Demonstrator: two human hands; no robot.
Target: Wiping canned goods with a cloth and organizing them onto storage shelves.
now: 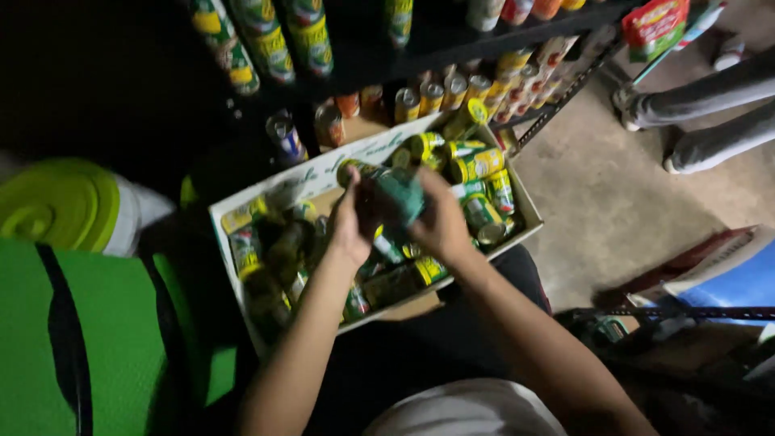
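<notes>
In the middle of the frame, two bare hands meet over a white cardboard box (pixel 242 211) full of cans. The left hand (pixel 353 222) is curled around the near side of a green can (pixel 397 196). The right hand (pixel 440 220) is wrapped around the other side of the same can, with its fingers closed on it. The can is tipped and blurry, so its label cannot be made out. It is held just above the box, near the box's middle.

Inside the box, many green and yellow cans (pixel 476 165) lie on their sides. More are packed at the right end of the box than at the left end, where it is darker.

Above the box, at the top of the frame, a dark shelf (pixel 452 36) holds rows of cans (pixel 266 40), some standing and some seen from the top.

At the left edge sits a big roll with a bright green end (pixel 56 206). Below it, at the lower left, lies a green mat (pixel 48 339) with a black stripe.

At the upper right, another person's legs (pixel 710 113) in grey trousers stand on the bare concrete floor (pixel 613 210). At the lower right there is something blue (pixel 743 282), too dim to tell what it is.
</notes>
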